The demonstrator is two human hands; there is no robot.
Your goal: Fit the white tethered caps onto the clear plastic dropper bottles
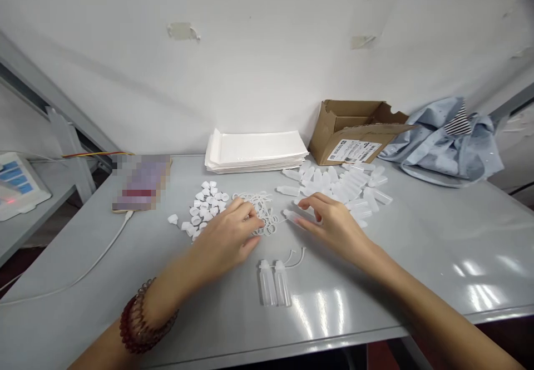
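Observation:
My left hand reaches over a pile of white looped straps, its fingertips among the rings and its thumb apart from the index finger. Directly left of it lie several small white caps. My right hand hovers at the left edge of a heap of translucent plastic bottles, thumb and fingers spread around one narrow-necked bottle; whether they touch it is unclear. Closer to me, two bottles lie side by side, with straps around their necks.
Behind the straps sits a stack of white boxes or trays. An open cardboard box and a light blue cloth bag stand at the back right. A phone with a white cable lies on the left of the grey table.

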